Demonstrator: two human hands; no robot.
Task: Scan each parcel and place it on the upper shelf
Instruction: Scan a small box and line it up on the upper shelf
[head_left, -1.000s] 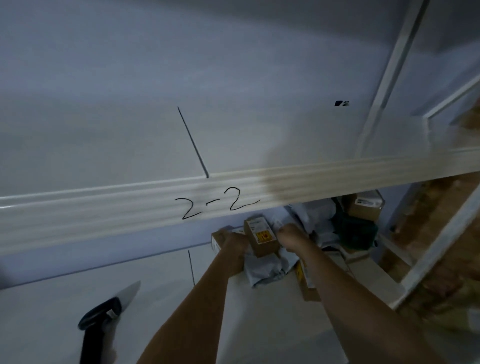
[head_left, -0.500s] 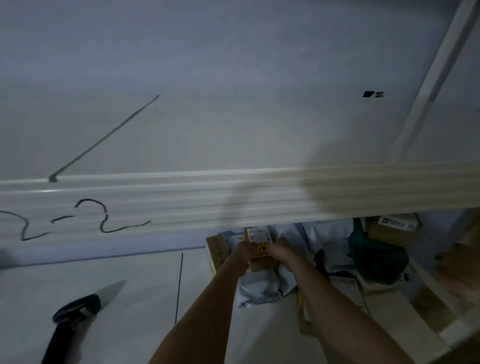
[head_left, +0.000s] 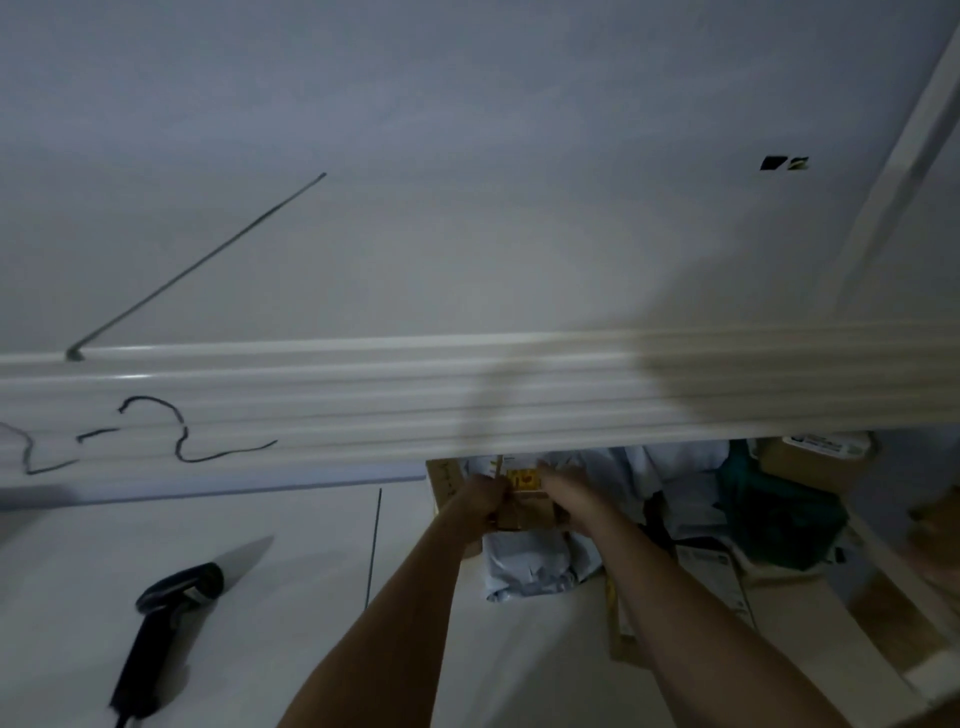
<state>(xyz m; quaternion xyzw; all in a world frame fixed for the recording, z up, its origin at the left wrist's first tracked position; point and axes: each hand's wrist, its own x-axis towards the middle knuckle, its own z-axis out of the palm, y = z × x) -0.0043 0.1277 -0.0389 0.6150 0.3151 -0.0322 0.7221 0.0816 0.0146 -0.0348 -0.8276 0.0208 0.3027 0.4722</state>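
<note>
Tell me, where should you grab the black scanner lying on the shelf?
Grab the scanner by its long black handle, probably coming from the near side. It lies flat on the lower shelf, the handle end pointing toward the person and the head pointing away, so the handle is the nearest, slimmest part.

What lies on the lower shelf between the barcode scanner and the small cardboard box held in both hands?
In the head view, only bare white shelf surface lies between the barcode scanner and the small cardboard box, crossed by one thin dark line.

Two bare forearms, no sleeves in view, left hand (head_left: 480, 496), right hand (head_left: 569, 491), fingers blurred
</note>
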